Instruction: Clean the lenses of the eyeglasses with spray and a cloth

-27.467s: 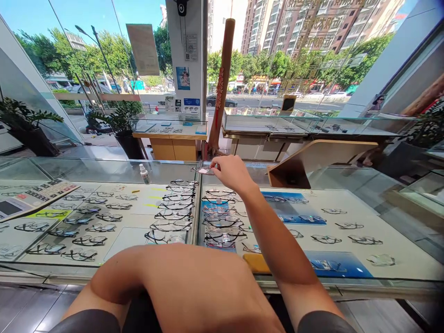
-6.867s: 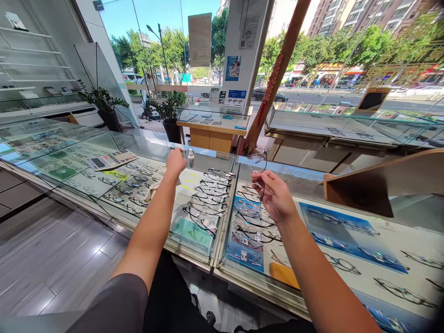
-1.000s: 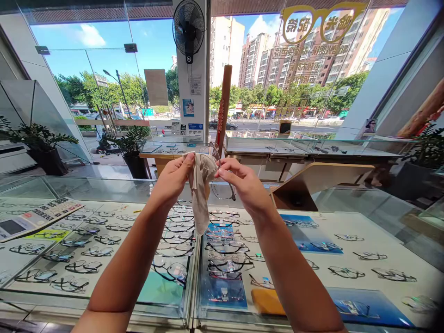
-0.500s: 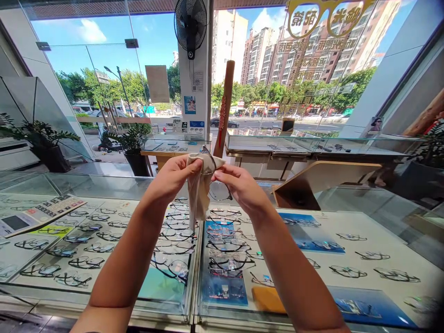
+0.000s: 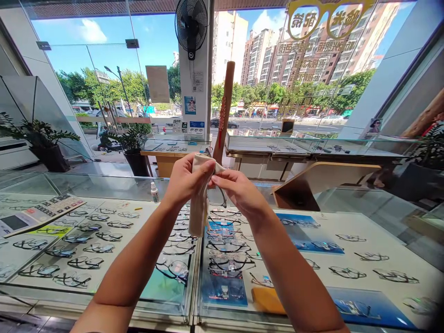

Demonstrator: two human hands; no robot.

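- Left hand: its fingers are curled and pressed close together over the top of a beige cleaning cloth, with the thumb side turned toward the person; the cloth is gathered in that grip and its free end hangs down below the hands.
- Right hand: its fingers are bent inward and drawn together, with the tips pinching at the cloth's folded edge and against a pair of eyeglasses. The exact contact is partly hidden by the cloth.
- The two hands nearly touch, with only the folded cloth between them.
- The eyeglasses are held up in the air, well above the counter. One thin-rimmed lens shows below and to the right of the cloth, a bit of frame pokes out above the left hand, and the rest is wrapped in the cloth.
- Below the hands, a glass display counter holds rows of eyeglasses laid out on pale and blue cards.
- A small white bottle stands on the counter near the left hand, apart from it.
- A printed booklet lies further left on the counter.
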